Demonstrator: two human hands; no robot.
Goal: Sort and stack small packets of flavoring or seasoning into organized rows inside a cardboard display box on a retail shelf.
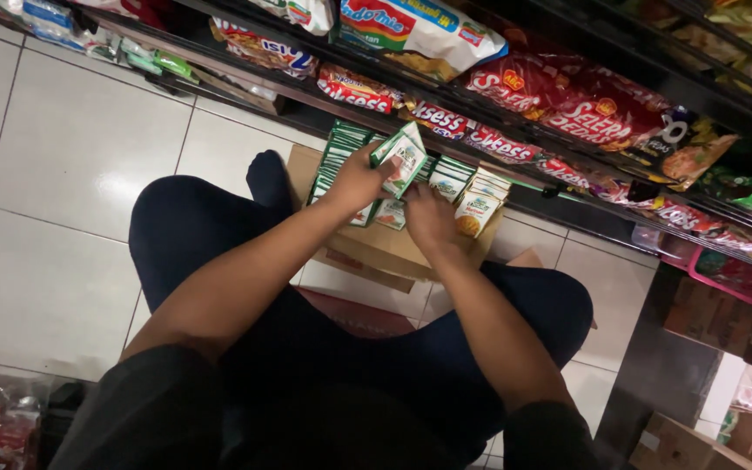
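While white floor tiles (80,148) spread out to one side and dark shop shelving (567,165) crowds the other, a person sits low on the floor in dark trousers, knees apart, before an open cardboard box (376,248) resting on the tiles just under the lowest shelf. The left hand (357,180) is closed around a small green-and-white carton (403,158), lifted slightly above the box and tilted. The right hand (428,218) reaches down among the rows of green cartons (454,178) standing inside the box; whether its fingers grip one cannot be told. Red snack packets (567,100) hang over the shelf edge directly above the box. A pink plastic basket (724,274) sits at the right, near brown cardboard boxes (689,444) by the shelving's foot.
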